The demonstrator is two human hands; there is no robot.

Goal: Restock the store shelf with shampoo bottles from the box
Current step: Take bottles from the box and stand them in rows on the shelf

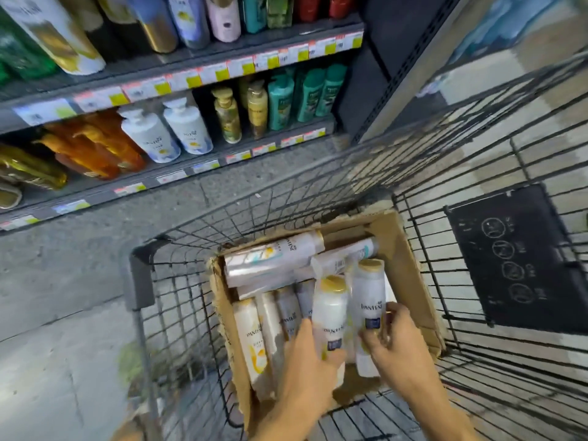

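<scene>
A torn cardboard box sits in a wire shopping cart and holds several white shampoo bottles. My left hand grips one white bottle with a gold cap, raised upright in the box. Beside it, my right hand holds a second white gold-capped bottle; the two look wrapped together in clear film. More bottles lie flat at the box's far end, others along its left side. The store shelf stands at upper left with two white bottles on its lower level.
The lower shelf also carries orange bottles, gold bottles and teal bottles. Price tags line the shelf edges. A black sign plate hangs on the cart's right wall. Grey floor lies between cart and shelf.
</scene>
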